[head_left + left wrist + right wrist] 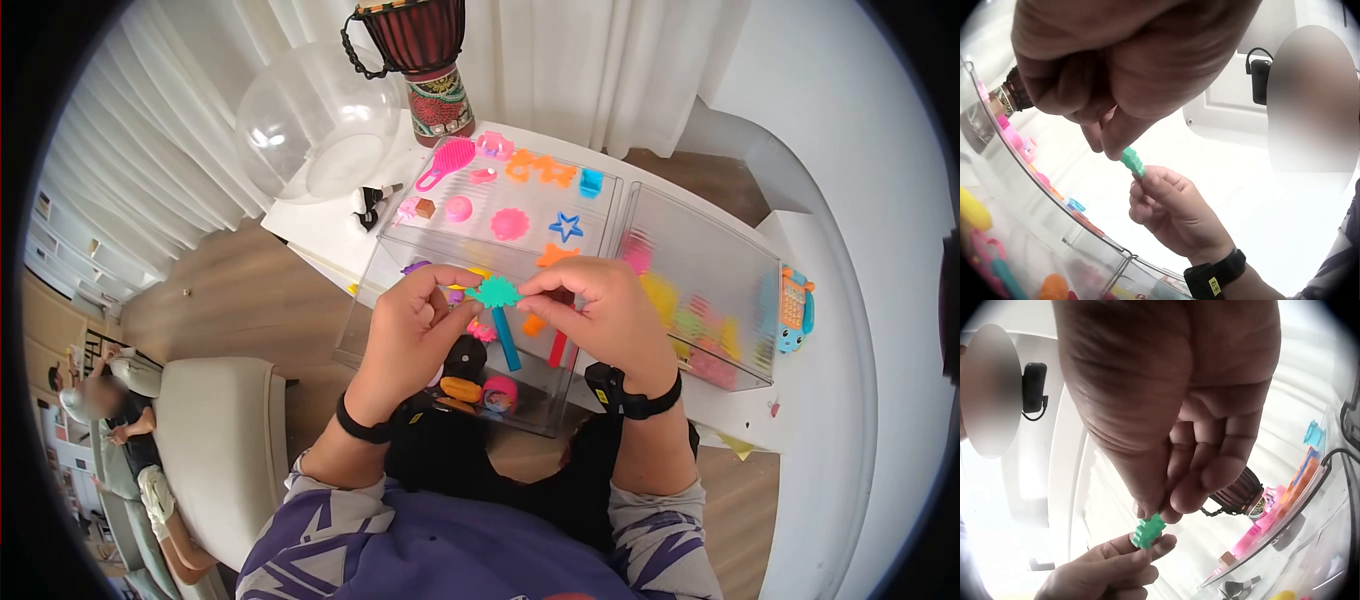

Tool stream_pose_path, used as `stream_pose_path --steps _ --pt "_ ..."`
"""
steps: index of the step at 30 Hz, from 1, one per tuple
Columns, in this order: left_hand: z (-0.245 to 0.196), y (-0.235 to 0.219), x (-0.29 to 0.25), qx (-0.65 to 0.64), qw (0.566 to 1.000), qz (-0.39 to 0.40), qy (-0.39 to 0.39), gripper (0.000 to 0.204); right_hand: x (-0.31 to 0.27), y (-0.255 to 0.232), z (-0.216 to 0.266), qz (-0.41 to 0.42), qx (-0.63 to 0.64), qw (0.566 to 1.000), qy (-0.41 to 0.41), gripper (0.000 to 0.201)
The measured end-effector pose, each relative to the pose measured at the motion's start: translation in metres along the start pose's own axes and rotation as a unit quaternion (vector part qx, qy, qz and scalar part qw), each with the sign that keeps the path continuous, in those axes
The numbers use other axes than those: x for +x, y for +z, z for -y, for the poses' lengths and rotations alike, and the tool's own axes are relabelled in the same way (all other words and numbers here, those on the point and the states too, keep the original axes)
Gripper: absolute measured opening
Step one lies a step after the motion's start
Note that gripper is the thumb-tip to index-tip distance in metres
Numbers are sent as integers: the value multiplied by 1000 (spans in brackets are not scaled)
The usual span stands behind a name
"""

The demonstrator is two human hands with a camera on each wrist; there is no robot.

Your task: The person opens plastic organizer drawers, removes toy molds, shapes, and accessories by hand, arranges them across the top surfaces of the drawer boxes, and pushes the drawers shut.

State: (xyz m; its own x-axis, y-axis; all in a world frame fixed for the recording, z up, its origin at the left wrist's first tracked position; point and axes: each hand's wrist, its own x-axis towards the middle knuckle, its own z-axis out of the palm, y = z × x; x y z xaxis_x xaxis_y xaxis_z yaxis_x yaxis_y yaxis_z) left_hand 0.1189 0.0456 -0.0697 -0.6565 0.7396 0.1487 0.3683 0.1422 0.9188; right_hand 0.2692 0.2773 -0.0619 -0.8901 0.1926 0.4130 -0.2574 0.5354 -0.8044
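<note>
A small flat green toy piece (pixel 498 292) with a jagged, spiky outline is held up between both hands over an open clear bin (pixel 350 335). My left hand (pixel 402 335) pinches its left end between thumb and fingertips. At the opposite end, my right hand (pixel 605 315) grips it by thumb and index finger. The left wrist view shows the green piece (pixel 1133 162) nearly edge-on; its ridged side (pixel 1149 531) faces the right wrist view. Below the hands, the bin holds a teal stick (pixel 507 340), a red stick (pixel 557 350) and several colourful toys, partly hidden.
On a clear lid behind the bin lie a pink brush (pixel 447 160), orange shapes (pixel 556 173), a blue star (pixel 566 227) and a pink scalloped disc (pixel 510 224). A second clear box (pixel 730 250) stands right, beside a toy phone (pixel 795 310). A drum (pixel 438 100) stands behind.
</note>
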Motion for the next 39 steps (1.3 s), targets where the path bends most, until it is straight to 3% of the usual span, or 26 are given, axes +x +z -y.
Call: stream_pose_path --steps 4,6,8,16,23,25,26,27,29,30,32,39 --pt "2 0 3 9 999 -26 19 29 2 3 0 -43 -40 998 34 11" --pt "-8 -3 3 15 999 -51 -7 29 4 6 -6 -66 -68 994 45 11" --pt "-4 -12 2 27 998 -52 -5 29 5 13 -17 -147 -167 975 -16 12" --pt "-3 -21 -6 -29 997 -61 -34 29 7 21 -35 -140 -266 953 -39 13" --pt "1 -32 -7 36 997 -47 -48 28 3 -2 -10 -150 -292 942 -63 22" --pt "2 -30 -4 111 994 5 0 33 -1 -15 -6 -161 -294 941 -48 19" --pt "-9 -32 -2 152 986 69 7 36 -2 -22 -4 -176 -293 939 -45 16" --pt "-12 -30 1 151 986 74 2 36 -3 -29 -1 -174 -292 940 -38 16" --pt "-14 -23 6 187 960 193 74 34 -6 -40 1 -171 -258 951 8 13" --pt "-10 -21 8 188 959 198 72 34 -8 -45 0 -174 -256 951 13 13" --pt "2 -19 13 249 927 240 144 31 -11 -53 0 -188 -253 949 0 10" --pt "7 -5 40 331 881 321 107 38 -19 -61 6 -212 -169 962 14 10"
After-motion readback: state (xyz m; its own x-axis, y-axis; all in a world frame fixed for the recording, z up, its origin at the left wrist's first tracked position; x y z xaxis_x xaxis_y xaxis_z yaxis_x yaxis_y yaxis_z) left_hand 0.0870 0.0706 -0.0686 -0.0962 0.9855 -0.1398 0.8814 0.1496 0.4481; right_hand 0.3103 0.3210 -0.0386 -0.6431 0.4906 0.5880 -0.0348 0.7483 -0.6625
